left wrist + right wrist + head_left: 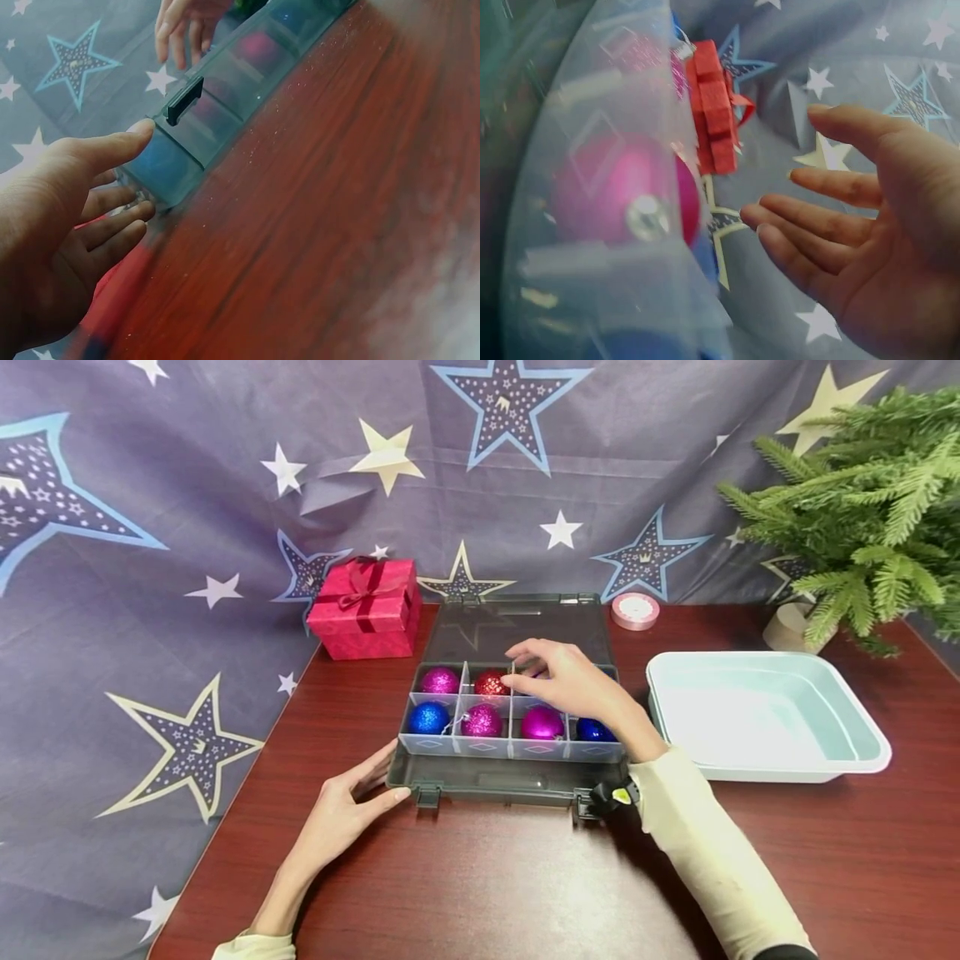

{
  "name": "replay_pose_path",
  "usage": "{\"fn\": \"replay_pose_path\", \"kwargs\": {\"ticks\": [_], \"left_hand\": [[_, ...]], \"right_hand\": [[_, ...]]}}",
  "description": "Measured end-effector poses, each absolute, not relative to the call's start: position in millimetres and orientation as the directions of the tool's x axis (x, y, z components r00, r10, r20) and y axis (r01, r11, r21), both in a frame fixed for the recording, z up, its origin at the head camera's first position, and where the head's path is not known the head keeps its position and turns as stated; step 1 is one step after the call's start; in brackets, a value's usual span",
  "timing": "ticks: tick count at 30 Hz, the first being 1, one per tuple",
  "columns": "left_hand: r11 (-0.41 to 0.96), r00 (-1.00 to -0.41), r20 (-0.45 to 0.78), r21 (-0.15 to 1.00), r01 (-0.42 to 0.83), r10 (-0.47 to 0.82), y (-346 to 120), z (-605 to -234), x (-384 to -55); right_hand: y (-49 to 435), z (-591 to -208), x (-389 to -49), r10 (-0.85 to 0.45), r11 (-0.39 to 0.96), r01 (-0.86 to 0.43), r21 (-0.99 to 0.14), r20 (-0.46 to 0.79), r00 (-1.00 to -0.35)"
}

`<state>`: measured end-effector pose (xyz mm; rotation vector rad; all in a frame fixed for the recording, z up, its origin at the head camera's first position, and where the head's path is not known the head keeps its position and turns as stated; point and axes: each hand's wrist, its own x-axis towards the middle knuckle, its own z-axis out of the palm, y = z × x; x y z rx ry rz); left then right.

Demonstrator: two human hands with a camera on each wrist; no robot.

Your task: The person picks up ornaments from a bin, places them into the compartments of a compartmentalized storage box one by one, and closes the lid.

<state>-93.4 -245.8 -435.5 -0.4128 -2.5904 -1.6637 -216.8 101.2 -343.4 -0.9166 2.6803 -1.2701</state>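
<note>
A see-through grey plastic box [506, 787] lies with its lid [517, 627] raised behind it. Its divided compartments hold Christmas baubles: glittery magenta [440, 680], red [491, 683], blue [429, 718], glittery pink [482, 721], plain magenta [542, 722] and dark blue [592, 732]. My left hand [341, 810] rests at the box's front left corner, thumb on the front edge and fingers along the side. Over the back row hovers my right hand [573, 681], fingers loosely bent and holding nothing, its thumb overlapping the red bauble in the head view. It partly hides the back right compartments.
A red gift box [365, 610] with a ribbon stands at the back left. To the right lies a pale blue plastic tub [750, 710]. Behind are a ribbon roll [635, 612] and an artificial fir tree [885, 518]. A starry cloth [315, 518] hangs at the back.
</note>
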Motion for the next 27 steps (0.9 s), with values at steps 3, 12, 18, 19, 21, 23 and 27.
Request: {"fn": "replay_pose_path", "kwargs": {"ticks": [3, 12, 18, 19, 21, 23, 27], "left_hand": [[0.403, -0.963, 0.166, 0.883, 0.240, 0.210, -247, -434, -94], [0.521, -0.961, 0.141, 0.816, 0.249, 0.239, -251, -417, -103], [0.596, -0.957, 0.142, 0.757, 0.268, 0.251, -246, -389, -122], [0.610, -0.957, 0.148, 0.743, 0.275, 0.252, -245, -383, -127], [0.638, -0.955, 0.160, 0.715, 0.286, 0.249, -242, -371, -137], [0.656, -0.955, 0.165, 0.696, 0.291, 0.247, -238, -361, -149], [0.634, -0.959, 0.154, 0.723, 0.275, 0.239, -230, -347, -177]], "right_hand": [[113, -339, -219, -0.477, 0.532, -0.462, -0.710, 0.199, -0.856], [153, -319, -225, -0.299, 0.609, -0.333, -0.720, 0.180, -0.937], [172, -313, -232, -0.239, 0.617, -0.319, -0.719, 0.214, -0.947], [174, -313, -234, -0.229, 0.624, -0.308, -0.718, 0.208, -0.951], [177, -314, -237, -0.209, 0.643, -0.272, -0.716, 0.178, -0.962], [180, -314, -239, -0.193, 0.662, -0.236, -0.711, 0.143, -0.971], [185, -316, -249, -0.171, 0.683, -0.195, -0.704, 0.105, -0.980]]}}
